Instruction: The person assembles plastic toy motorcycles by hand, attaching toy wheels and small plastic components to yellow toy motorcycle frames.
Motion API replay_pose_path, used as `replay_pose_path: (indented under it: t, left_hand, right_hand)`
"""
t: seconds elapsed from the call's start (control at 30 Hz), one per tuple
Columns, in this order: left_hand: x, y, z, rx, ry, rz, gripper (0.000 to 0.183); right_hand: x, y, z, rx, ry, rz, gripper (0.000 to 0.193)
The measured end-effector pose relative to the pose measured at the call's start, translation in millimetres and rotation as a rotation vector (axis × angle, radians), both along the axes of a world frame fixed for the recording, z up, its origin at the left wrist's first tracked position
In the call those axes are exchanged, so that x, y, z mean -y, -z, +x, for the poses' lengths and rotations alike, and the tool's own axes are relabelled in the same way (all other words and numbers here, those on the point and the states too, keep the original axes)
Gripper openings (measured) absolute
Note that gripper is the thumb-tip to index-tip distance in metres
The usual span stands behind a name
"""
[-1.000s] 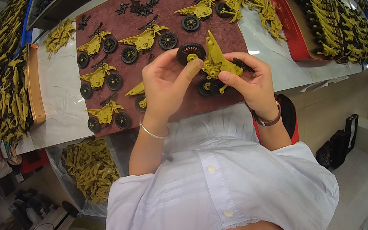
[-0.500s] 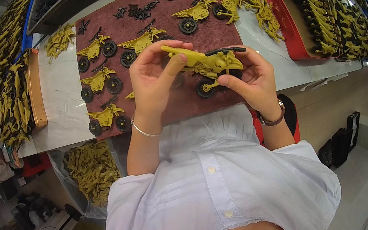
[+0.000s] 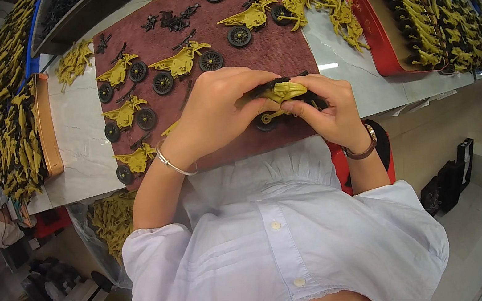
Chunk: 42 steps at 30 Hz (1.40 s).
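A yellow plastic toy motorcycle (image 3: 287, 90) with black handlebars is held between my two hands above the mat. My left hand (image 3: 225, 106) comes across from the left, its fingers and thumb closed on the handlebar end and hiding much of the body. From the right side my right hand (image 3: 331, 109) grips the same toy, with the thumb on its front part. A black wheel and a yellow fork piece show just under my fingers; whether they belong to the held toy or lie on the mat, I cannot tell.
Several toy motorcycles (image 3: 181, 63) with black wheels lie on the dark red mat (image 3: 294, 49). Small black parts (image 3: 178, 20) sit at its far side. Loose yellow pieces (image 3: 331, 6) lie on the right, beside a red box (image 3: 370, 37) of motorcycles. Another yellow pile (image 3: 75, 63) is at left.
My left hand has moved right along the toy, from its rear to the handlebar end. The toy has turned and is now mostly covered by my fingers. My right hand keeps its grip.
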<state>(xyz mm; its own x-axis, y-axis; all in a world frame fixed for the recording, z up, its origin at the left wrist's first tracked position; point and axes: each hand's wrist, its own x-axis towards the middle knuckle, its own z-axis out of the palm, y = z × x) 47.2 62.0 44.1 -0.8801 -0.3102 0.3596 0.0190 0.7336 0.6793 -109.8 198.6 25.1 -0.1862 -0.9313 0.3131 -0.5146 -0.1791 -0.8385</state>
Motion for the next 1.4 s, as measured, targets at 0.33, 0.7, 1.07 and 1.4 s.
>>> replay_pose_path:
  t: [0.33,0.7,1.07,1.4]
  left_hand:
    - [44,34,-54,0.115,-0.055,0.181,0.035]
    - [88,41,-54,0.377,-0.358,-0.600,0.031]
    - [97,48,-59,0.232,-0.257,0.206,0.022]
    - [83,14,-31,-0.162,-0.201,1.145,0.018]
  right_hand:
    - [27,28,-68,-0.201,0.492,-0.116,0.044]
    - [20,34,-94,-0.499,0.694,-0.110,0.019]
    - [-22,51,-62,-0.273,0.805,0.030,0.025]
    - [-29,38,-68,-0.298,0.772,0.142,0.020]
